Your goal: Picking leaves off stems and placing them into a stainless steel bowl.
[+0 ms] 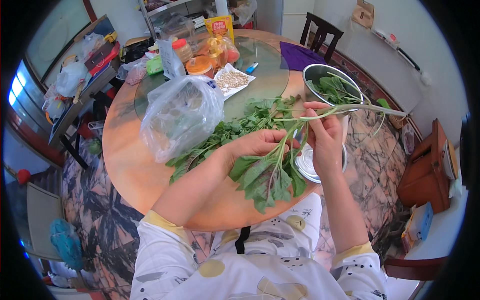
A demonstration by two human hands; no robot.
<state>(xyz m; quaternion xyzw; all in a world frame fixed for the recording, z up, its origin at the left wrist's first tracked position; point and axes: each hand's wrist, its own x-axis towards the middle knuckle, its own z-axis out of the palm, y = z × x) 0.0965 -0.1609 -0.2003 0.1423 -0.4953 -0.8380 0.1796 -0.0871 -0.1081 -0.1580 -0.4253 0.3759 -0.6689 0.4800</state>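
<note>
A leafy amaranth stalk (281,153) is held between both hands, its green leaves with reddish-purple centres hanging down over the table's near edge. My left hand (260,142) grips the leaf stems from the left. The thicker pale stem is pinched by my right hand (325,129), and its end sticks out to the right. Behind my hands lies a pile of amaranth greens (247,122) on the table. Beyond my right hand stands a steel pot (313,73) with some leaves in it. Partly hidden under the right wrist is a round metal dish or lid (308,165).
The round wooden table (127,150) carries a glass turntable (270,84). On it are a clear plastic bag (180,116), a paper of beans or seeds (232,79), jars (200,66) and a yellow packet (220,27). A purple cloth (300,56) and dark chair (323,32) stand behind.
</note>
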